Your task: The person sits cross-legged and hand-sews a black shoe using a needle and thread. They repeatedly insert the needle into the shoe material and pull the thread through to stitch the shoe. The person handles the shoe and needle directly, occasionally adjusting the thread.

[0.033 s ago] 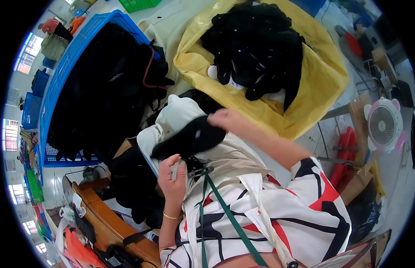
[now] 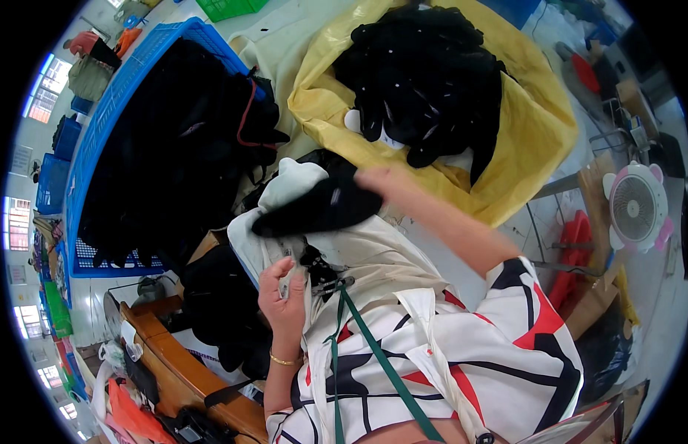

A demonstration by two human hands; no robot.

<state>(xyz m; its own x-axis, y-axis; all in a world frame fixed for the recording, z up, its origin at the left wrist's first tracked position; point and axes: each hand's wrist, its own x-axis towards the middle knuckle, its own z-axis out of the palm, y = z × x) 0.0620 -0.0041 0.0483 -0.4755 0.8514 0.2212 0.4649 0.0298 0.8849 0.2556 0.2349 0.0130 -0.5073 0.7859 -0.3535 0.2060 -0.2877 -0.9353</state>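
A black cloth piece (image 2: 321, 207) with a rounded end and a small pale label is held up over my lap. My right hand (image 2: 377, 183), blurred by motion, grips its right end. Just below it, my left hand (image 2: 279, 290) is raised with loosely curled fingers, thumb apart, and nothing visible between them. Pale cloth (image 2: 392, 259) covers my lap. On it, close to my left hand, lies a small dark object (image 2: 314, 260) beside a metal clip (image 2: 347, 282) on a green strap (image 2: 377, 355).
Similar black pieces (image 2: 425, 81) fill a yellow sack (image 2: 536, 140) ahead. A blue crate (image 2: 81, 177) full of black cloth stands at left. A wooden bench (image 2: 166, 348) is at lower left; a fan (image 2: 638, 200) stands at right. Another person (image 2: 85, 43) is far left.
My right hand has moved slightly right and up with the black cloth piece, lifting it away from my left hand. The left hand has shifted slightly left.
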